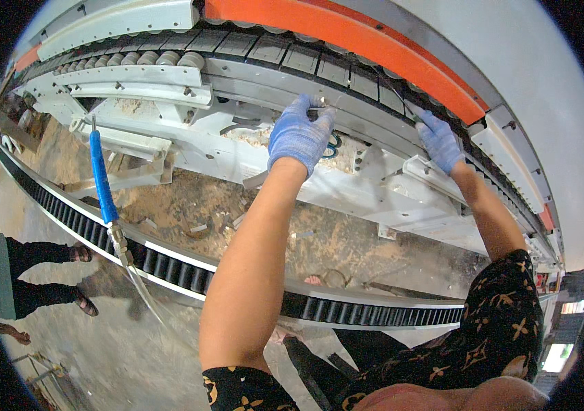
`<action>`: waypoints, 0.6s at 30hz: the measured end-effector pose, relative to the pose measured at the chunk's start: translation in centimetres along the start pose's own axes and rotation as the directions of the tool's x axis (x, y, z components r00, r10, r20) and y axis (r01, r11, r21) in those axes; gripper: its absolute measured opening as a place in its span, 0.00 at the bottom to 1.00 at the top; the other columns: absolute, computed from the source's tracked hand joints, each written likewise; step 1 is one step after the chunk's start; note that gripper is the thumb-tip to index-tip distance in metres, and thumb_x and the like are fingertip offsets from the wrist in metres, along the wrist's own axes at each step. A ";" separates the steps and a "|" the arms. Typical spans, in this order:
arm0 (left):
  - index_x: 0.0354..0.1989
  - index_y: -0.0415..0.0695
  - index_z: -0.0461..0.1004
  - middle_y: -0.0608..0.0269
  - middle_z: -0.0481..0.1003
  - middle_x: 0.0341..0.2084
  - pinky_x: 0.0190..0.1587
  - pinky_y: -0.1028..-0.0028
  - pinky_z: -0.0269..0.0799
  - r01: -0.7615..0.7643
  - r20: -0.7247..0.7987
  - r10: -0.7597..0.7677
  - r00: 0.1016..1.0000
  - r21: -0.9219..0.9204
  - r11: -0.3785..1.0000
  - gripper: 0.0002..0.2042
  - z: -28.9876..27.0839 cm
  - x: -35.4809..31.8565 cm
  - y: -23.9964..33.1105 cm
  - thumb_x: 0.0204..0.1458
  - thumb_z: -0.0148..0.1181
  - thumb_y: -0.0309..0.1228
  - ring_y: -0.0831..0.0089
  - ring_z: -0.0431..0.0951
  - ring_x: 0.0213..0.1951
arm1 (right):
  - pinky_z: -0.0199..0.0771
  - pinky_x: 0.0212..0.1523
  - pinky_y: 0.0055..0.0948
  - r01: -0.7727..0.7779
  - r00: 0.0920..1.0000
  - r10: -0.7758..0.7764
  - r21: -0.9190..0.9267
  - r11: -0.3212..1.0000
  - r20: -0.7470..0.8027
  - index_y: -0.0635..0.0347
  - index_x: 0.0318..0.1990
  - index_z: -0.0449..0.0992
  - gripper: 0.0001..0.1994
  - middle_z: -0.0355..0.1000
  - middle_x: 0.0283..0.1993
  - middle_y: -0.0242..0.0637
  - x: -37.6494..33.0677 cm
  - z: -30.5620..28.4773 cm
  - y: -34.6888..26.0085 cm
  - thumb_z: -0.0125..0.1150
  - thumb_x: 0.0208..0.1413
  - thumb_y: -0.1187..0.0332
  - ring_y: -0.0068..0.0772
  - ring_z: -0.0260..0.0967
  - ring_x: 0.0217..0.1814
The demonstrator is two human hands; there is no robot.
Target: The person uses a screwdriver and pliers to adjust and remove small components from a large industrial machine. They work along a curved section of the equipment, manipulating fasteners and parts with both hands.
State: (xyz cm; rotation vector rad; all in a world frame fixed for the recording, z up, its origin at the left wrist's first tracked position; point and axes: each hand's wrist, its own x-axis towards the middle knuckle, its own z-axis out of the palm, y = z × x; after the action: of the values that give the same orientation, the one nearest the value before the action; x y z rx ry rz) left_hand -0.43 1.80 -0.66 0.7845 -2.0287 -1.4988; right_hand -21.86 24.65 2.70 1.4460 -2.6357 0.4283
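Note:
My left hand, in a blue knit glove, is over the machine's pale metal rail. Its thumb and fingers are curled together at a small pale bit I cannot make out. Farther right, my gloved right hand is closed at the edge of the slatted conveyor chain. From its fingertips a thin dark tool points toward the chain; its kind is unclear. Just below my left hand, a teal loop handle, like that of scissors, lies among wood shavings on the machine's ledge, partly hidden.
An orange guard runs above the chain. A blue-sleeved air nozzle hangs on a hose at left. The curved black roller track crosses between me and the machine. Another person's legs are at far left.

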 end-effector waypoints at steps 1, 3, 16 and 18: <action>0.37 0.42 0.73 0.50 0.75 0.33 0.42 0.67 0.68 -0.004 0.003 0.004 1.000 0.007 1.000 0.16 0.2 0.1 -0.2 0.45 0.57 0.40 0.56 0.75 0.37 | 0.56 0.58 0.32 0.013 1.000 -0.013 0.051 0.999 0.004 0.58 0.54 0.66 0.18 0.65 0.53 0.51 0.5 0.1 -0.5 0.46 0.56 0.67 0.44 0.61 0.57; 0.38 0.42 0.73 0.51 0.75 0.33 0.42 0.67 0.68 -0.002 0.000 0.002 1.000 0.031 1.000 0.16 -0.1 -0.1 -0.2 0.45 0.57 0.40 0.56 0.75 0.37 | 0.57 0.58 0.32 0.034 0.999 -0.037 0.161 0.986 0.016 0.58 0.54 0.66 0.18 0.65 0.52 0.52 1.9 0.8 -2.2 0.46 0.56 0.67 0.44 0.62 0.56; 0.40 0.42 0.73 0.51 0.76 0.33 0.42 0.67 0.69 -0.015 0.000 0.015 1.000 0.035 0.999 0.17 -0.1 -0.2 0.1 0.45 0.58 0.40 0.57 0.75 0.37 | 0.64 0.52 0.36 0.015 0.998 -0.026 -0.170 0.985 -0.065 0.54 0.54 0.66 0.18 0.68 0.48 0.52 -0.4 -0.7 0.2 0.46 0.55 0.65 0.50 0.65 0.51; 0.39 0.41 0.73 0.51 0.76 0.32 0.42 0.67 0.69 -0.004 0.016 0.004 1.000 0.038 0.999 0.17 0.0 -0.2 0.3 0.45 0.58 0.40 0.58 0.75 0.36 | 0.65 0.52 0.37 0.016 0.998 -0.024 -0.134 0.991 -0.065 0.55 0.53 0.66 0.18 0.67 0.49 0.52 -0.2 -0.5 0.2 0.47 0.55 0.65 0.50 0.65 0.51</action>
State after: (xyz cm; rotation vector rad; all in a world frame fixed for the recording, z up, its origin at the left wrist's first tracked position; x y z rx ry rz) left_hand -0.36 2.00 -0.34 0.7855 -2.0747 -1.4728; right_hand -21.92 25.00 3.07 1.3917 -2.5426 0.2872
